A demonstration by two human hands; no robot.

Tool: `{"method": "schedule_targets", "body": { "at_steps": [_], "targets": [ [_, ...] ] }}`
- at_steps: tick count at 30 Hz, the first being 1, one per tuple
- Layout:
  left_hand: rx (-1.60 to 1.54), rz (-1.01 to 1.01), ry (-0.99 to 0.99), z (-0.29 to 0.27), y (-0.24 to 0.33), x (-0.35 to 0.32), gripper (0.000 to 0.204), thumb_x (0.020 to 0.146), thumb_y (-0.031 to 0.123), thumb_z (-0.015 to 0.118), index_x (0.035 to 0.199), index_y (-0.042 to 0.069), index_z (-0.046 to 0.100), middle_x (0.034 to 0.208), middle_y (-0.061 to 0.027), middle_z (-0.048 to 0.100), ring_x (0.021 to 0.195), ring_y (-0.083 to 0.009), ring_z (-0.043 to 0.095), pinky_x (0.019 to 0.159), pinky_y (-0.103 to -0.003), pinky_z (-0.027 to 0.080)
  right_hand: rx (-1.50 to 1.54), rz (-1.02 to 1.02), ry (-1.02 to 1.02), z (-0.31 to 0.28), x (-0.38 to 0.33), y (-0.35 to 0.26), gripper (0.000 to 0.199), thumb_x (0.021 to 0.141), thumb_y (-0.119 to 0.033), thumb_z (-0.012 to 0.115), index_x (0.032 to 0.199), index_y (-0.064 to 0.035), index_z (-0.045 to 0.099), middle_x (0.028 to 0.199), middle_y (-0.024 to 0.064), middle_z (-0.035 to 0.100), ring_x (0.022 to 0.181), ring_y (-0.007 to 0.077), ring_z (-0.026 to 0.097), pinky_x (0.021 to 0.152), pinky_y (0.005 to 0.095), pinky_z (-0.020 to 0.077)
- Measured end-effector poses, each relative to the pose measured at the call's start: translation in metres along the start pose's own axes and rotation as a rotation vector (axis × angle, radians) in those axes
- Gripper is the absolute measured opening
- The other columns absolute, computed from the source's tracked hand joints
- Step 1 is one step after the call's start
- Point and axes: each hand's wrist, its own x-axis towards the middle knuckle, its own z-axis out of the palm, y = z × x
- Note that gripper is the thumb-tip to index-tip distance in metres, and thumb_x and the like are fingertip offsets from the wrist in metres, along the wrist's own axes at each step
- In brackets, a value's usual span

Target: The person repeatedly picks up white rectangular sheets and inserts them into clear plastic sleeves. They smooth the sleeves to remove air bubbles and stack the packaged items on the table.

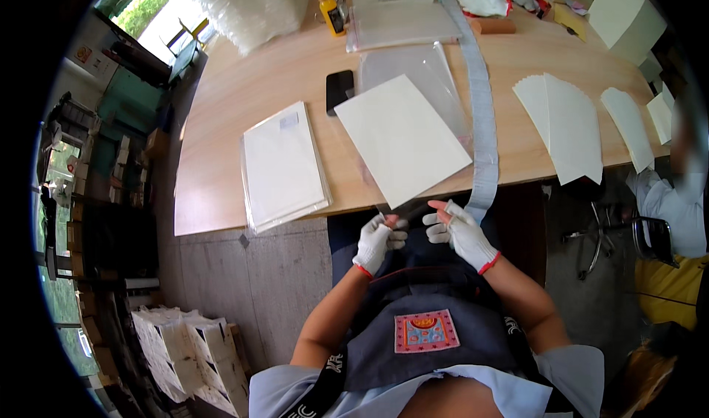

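Observation:
My hands wear white gloves with red cuffs, with some bare fingertips showing. My left hand (378, 245) is over my lap, just below the table's front edge, its fingers loosely bent and slightly blurred. To its right, my right hand (463, 236) has its fingers apart and pointing left. Nothing shows in either hand. Ahead of them, a blank cream board (403, 141) lies aslant on clear plastic sleeves (425, 74). Left of it sits a stack of sleeved white sheets (284, 167) with a small label on top. By the right hand, a strip of pale grey labels (484, 122) runs over the table edge.
A black phone (340, 91), a yellow bottle (331, 15) and a bulky clear plastic bundle (247, 8) are on the wooden table (214, 137). Fanned white cards (569, 126) lie at right, near another person's sleeve (673, 204). White stacks (192, 355) stand on the floor at left.

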Motion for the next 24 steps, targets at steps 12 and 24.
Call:
{"method": "schedule_targets", "body": {
  "at_steps": [12,24],
  "targets": [
    [0.0,0.034,-0.006,-0.013,0.003,-0.012,0.021,0.091,0.024,0.05,0.093,0.003,0.056,0.087,-0.0067,0.062,0.069,-0.0139,0.061,0.059,-0.024,0.049,-1.853,-0.706,-0.156,0.059,0.043,0.006,0.01,0.083,-0.023,0.052,0.084,-0.0132,0.052,0.061,0.0075,0.061,0.058,0.0245,0.063,0.047,0.0377,0.0467],
    [0.079,0.066,0.121,-0.036,-0.002,-0.017,0.022,0.089,0.024,0.052,0.087,0.004,0.059,0.09,-0.0124,0.066,0.063,-0.0147,0.062,0.055,-0.026,0.051,-0.013,-0.226,0.224,-0.054,0.002,-0.026,0.008,0.086,-0.01,0.051,0.09,-0.0042,0.055,0.071,0.0065,0.059,0.055,0.0116,0.055,0.05,0.0273,0.0474]
  ]
}}
